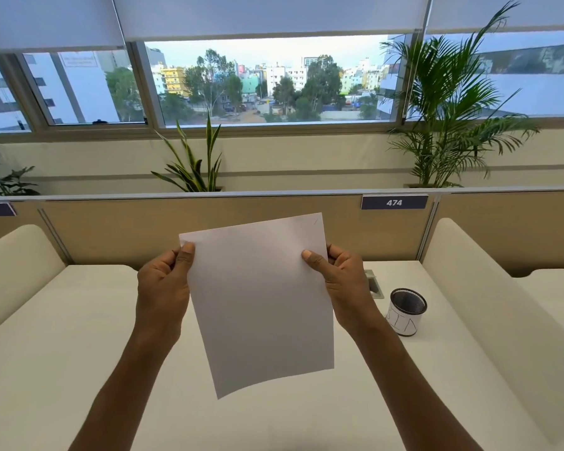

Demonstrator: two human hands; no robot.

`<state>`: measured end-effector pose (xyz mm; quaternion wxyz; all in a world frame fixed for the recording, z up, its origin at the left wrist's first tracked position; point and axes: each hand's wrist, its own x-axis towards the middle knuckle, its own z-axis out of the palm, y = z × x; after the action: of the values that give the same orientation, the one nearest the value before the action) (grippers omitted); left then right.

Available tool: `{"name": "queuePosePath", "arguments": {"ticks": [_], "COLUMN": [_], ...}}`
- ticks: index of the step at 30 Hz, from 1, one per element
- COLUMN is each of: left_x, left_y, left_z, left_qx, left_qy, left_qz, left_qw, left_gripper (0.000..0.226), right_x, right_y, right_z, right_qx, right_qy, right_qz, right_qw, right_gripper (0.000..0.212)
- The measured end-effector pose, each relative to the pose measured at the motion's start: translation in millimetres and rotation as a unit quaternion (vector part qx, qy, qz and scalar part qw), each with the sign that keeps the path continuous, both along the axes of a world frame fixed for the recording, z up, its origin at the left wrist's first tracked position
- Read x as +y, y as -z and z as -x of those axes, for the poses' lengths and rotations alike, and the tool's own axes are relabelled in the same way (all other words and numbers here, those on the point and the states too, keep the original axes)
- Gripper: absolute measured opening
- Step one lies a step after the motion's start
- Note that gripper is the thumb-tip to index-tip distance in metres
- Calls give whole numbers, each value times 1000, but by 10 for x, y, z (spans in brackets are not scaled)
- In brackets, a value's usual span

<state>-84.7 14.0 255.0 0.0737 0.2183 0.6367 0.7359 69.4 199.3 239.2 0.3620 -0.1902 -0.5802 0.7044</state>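
A blank white sheet of paper (258, 304) hangs in the air above the white desk (79, 353), tilted slightly to the right. My left hand (163, 281) pinches its upper left edge, thumb on the front and fingers behind. At the upper right edge my right hand (342, 281) pinches it the same way. The sheet's lower edge curls free above the desk.
A black mesh pen cup (407, 315) with a white label stands on the desk to the right, beside a grey cable hatch (373, 284). Cream side dividers (469, 288) flank the desk, and a tan partition with a "474" tag (394, 202) closes the back. Potted plants stand behind it.
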Motion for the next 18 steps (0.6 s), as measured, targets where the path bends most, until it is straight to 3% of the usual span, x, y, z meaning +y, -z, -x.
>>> {"name": "queuePosePath", "arguments": {"ticks": [3, 6, 9, 12, 18], "left_x": [65, 168, 283, 397, 562], "left_y": [11, 79, 152, 164, 154], "left_z": [-13, -38, -233, -551, -804], "left_qx": [5, 65, 156, 192, 126], "left_qy": [-47, -118, -142, -156, 24], "left_qz": [12, 67, 128, 182, 135], "left_qw": [999, 989, 969, 952, 983], "left_gripper": [18, 46, 58, 71, 58], "right_x": [-17, -61, -106, -152, -351], "right_y": [24, 61, 82, 76, 83], "right_z": [37, 94, 151, 187, 308], "right_qx": [2, -6, -12, -8, -9], "right_qy": [18, 43, 78, 82, 102], "right_qz": [-2, -3, 0, 2, -48], "right_qw": [1000, 999, 997, 997, 994], "right_gripper": [10, 8, 7, 4, 17]}}
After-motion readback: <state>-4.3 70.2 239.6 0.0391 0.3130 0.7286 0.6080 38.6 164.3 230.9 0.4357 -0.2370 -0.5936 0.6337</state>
